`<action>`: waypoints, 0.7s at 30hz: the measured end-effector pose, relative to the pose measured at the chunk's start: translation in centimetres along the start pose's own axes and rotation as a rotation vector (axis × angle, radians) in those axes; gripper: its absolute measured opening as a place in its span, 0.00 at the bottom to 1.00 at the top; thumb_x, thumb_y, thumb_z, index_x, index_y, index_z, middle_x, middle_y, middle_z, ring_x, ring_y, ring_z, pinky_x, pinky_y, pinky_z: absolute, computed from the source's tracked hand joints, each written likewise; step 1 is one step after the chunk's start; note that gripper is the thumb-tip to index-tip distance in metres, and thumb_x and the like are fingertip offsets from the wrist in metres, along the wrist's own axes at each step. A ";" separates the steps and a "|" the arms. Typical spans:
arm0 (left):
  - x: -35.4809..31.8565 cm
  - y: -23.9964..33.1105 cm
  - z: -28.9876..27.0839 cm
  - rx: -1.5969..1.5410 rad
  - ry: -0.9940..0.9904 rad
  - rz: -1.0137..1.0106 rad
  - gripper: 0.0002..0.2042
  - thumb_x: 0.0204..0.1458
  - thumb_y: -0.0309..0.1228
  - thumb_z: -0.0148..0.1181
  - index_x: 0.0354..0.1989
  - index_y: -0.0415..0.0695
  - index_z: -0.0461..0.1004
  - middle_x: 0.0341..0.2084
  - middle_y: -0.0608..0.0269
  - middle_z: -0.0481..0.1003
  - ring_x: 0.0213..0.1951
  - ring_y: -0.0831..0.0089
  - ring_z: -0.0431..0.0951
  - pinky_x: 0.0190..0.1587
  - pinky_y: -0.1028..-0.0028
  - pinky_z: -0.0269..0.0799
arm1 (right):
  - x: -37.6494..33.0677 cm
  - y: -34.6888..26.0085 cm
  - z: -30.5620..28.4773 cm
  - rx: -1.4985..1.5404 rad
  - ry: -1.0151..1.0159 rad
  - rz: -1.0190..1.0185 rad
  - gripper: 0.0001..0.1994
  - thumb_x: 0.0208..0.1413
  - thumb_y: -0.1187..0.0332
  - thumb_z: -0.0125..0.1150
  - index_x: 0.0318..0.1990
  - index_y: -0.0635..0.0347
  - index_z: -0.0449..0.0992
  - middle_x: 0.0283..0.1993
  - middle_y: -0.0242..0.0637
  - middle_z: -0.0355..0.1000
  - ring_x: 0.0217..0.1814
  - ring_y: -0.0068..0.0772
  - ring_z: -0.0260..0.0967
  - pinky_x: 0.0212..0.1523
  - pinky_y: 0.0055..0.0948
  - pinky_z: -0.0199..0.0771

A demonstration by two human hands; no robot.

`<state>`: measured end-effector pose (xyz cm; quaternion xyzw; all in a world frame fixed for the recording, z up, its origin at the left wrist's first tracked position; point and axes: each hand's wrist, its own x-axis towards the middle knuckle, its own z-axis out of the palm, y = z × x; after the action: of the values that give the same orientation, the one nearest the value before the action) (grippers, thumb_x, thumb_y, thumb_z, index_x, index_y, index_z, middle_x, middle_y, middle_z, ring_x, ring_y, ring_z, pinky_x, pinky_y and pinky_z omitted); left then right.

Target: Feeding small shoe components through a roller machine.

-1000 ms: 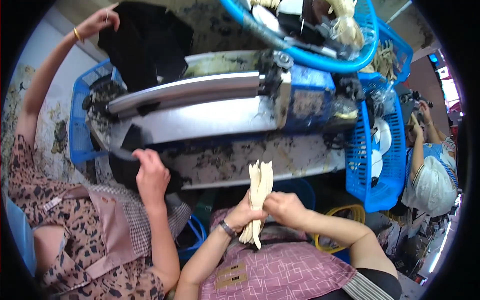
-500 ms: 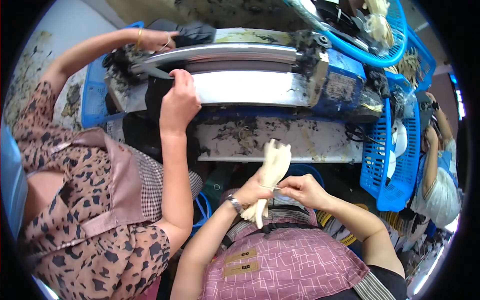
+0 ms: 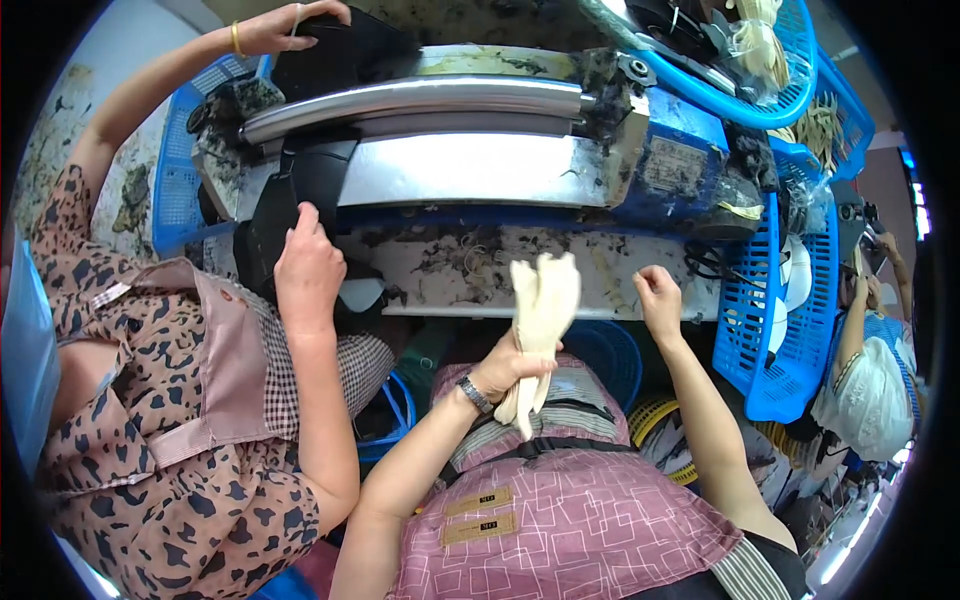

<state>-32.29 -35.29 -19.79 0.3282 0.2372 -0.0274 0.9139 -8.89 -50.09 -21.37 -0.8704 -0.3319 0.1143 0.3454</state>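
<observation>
My left hand (image 3: pixel 505 372) is closed round the narrow middle of a bundle of cream-coloured strips (image 3: pixel 543 300). The wider ends fan upward and the thinner ends hang below the fist, over my apron. My right hand (image 3: pixel 658 302) is raised to the right of the bundle, apart from it, near the front edge of the stained bench (image 3: pixel 610 270). Its thumb and fingers are pinched together; whatever may be between them is too small to make out.
A machine with metal rollers (image 3: pixel 430 98) stands ahead. On the left a co-worker's hand (image 3: pixel 308 262) rests by black sheet material (image 3: pixel 325 175) on it. Blue baskets (image 3: pixel 745 330) stand at the right, and a blue tub (image 3: pixel 612 365) is below the bench. Another person works at far right.
My right hand has left the thin band at the bundle and moved right and up. The bundle stays in my left hand. The co-worker's hands have moved apart, with black sheet between them.
</observation>
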 end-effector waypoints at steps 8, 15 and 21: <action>5.5 -2.2 0.9 0.516 0.698 0.176 0.35 0.33 0.26 0.59 0.53 0.41 0.48 0.37 0.56 0.66 0.38 0.64 0.70 0.36 0.70 0.68 | 1.2 -4.8 2.1 0.678 -0.223 0.513 0.19 0.48 0.63 0.56 0.44 0.64 0.65 0.41 0.43 0.66 0.39 0.36 0.66 0.37 0.29 0.68; 6.1 -0.2 0.7 1.555 0.753 0.047 0.31 0.31 0.32 0.59 0.48 0.44 0.55 0.37 0.44 0.62 0.35 0.48 0.69 0.35 0.56 0.66 | 7.1 -6.4 3.1 1.364 -0.667 0.659 0.22 0.51 0.58 0.51 0.45 0.69 0.65 0.36 0.47 0.70 0.32 0.31 0.70 0.25 0.22 0.73; 7.9 0.1 0.9 1.621 0.679 -0.112 0.28 0.35 0.39 0.58 0.45 0.39 0.59 0.33 0.42 0.65 0.33 0.50 0.71 0.35 0.59 0.69 | 7.6 -5.2 3.5 1.642 -0.851 0.657 0.19 0.52 0.58 0.48 0.41 0.66 0.67 0.32 0.43 0.71 0.27 0.26 0.70 0.23 0.20 0.73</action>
<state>-24.83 -34.93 -22.67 0.8542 0.4193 -0.1332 0.2772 -7.24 -40.44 -20.24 -0.2948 0.0129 0.7041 0.6459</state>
